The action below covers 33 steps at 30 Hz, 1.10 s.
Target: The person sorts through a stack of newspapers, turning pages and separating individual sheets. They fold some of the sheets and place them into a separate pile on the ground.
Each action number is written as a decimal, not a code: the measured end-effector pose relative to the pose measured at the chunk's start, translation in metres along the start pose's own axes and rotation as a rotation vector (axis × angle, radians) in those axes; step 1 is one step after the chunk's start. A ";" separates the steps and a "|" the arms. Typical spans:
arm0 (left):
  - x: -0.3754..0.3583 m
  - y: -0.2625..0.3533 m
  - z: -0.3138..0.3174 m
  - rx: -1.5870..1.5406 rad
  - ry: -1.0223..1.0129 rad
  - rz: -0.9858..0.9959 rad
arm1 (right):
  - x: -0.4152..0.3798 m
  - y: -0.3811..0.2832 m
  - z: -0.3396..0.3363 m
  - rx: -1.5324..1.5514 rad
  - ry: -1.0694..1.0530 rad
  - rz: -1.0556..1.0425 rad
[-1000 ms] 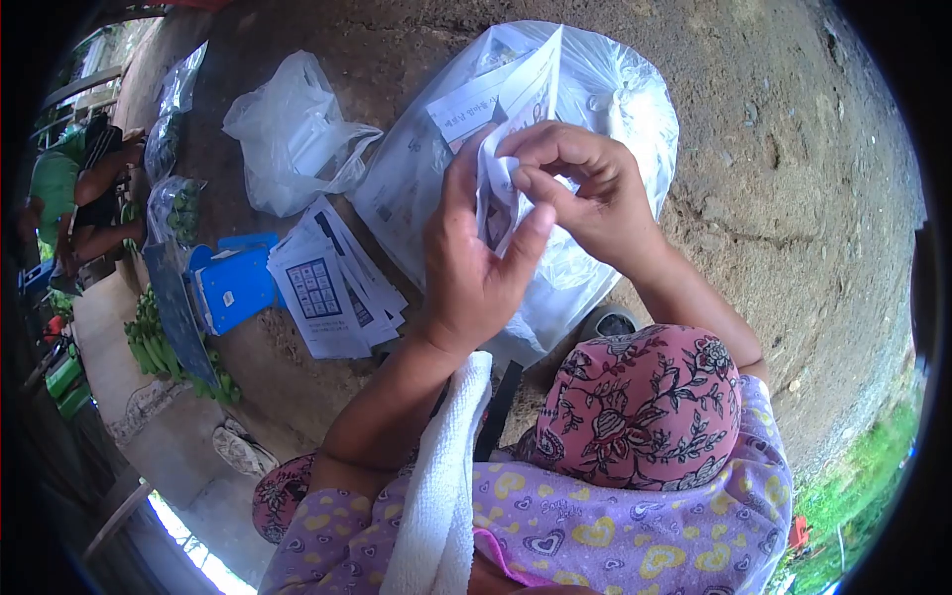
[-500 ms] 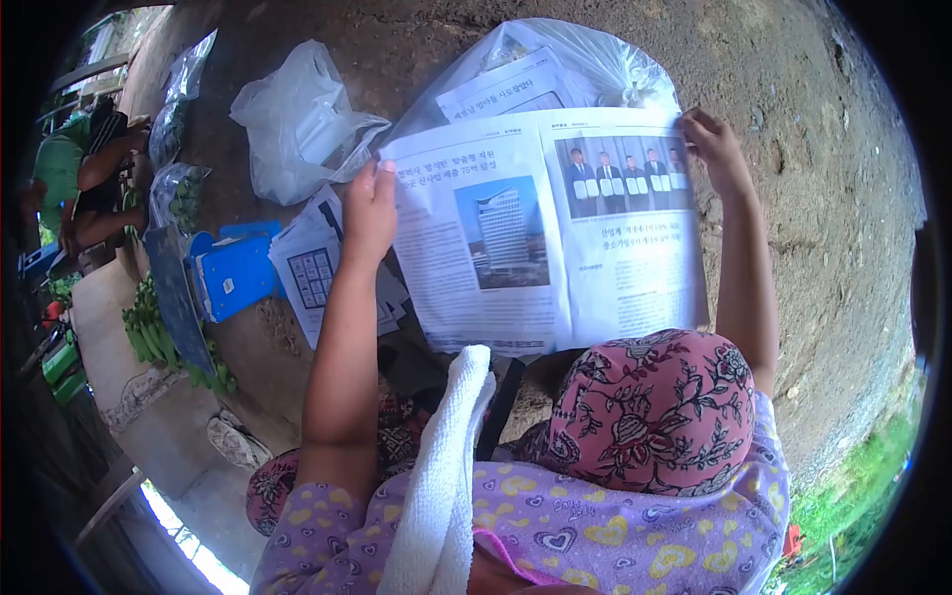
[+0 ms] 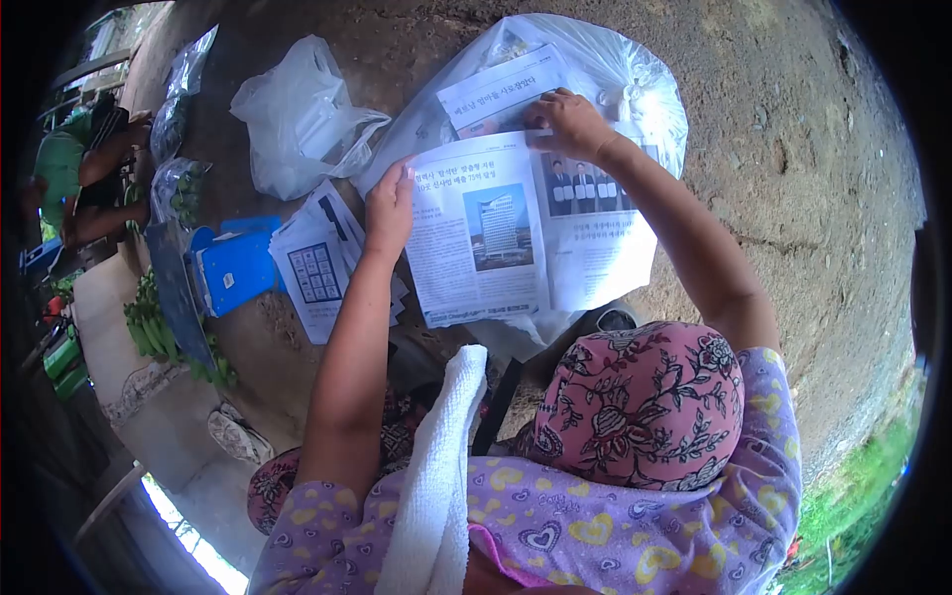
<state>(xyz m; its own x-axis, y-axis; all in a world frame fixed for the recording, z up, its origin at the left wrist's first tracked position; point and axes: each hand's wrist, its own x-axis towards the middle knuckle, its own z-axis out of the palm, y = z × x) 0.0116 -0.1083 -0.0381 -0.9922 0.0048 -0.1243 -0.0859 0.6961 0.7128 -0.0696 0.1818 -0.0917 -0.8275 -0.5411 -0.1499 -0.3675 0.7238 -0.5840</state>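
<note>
A spread newspaper sheet (image 3: 436, 260) with a tall building photo lies in front of me, above my knees. My left hand (image 3: 390, 210) pinches its upper left edge, thumb on top. At the top edge near the centre fold, my right hand (image 3: 575, 124) has its fingers curled on the paper; the fingertips are partly hidden. Behind the sheet rests a large clear plastic bag (image 3: 650, 74), gathered at its right end. Another printed sheet (image 3: 506, 91) shows at that bag, just beyond my right hand.
A white plastic bag (image 3: 297, 124) lies on the dirt ground at upper left. Loose newspaper sheets (image 3: 307, 263) sit left of my left arm, beside a blue plastic object (image 3: 238, 273). Green bananas (image 3: 154, 317) lie farther left. A person in green (image 3: 61, 169) is at the far left.
My right hand has moved left from the sheet's upper right corner to its top middle. The newspaper's right half has dropped and bent back. My left hand has shifted slightly right and down.
</note>
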 end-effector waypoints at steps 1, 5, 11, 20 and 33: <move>-0.002 -0.001 0.000 -0.003 0.011 -0.034 | 0.002 0.002 0.002 -0.011 -0.041 0.018; 0.000 0.037 0.002 0.505 0.320 0.369 | -0.006 0.004 0.009 0.030 0.077 -0.139; 0.021 0.075 0.037 0.525 -0.203 0.386 | -0.008 -0.032 -0.008 0.318 0.040 -0.298; 0.025 0.073 0.044 0.368 -0.305 0.352 | -0.020 -0.047 -0.031 0.347 0.070 -0.255; 0.026 0.064 0.044 0.101 -0.261 0.229 | -0.022 -0.056 -0.015 0.363 0.191 -0.135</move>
<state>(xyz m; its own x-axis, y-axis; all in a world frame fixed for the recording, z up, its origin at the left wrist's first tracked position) -0.0161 -0.0325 -0.0261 -0.9273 0.3426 -0.1505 0.1581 0.7233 0.6722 -0.0372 0.1594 -0.0435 -0.8586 -0.5068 0.0771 -0.3324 0.4359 -0.8364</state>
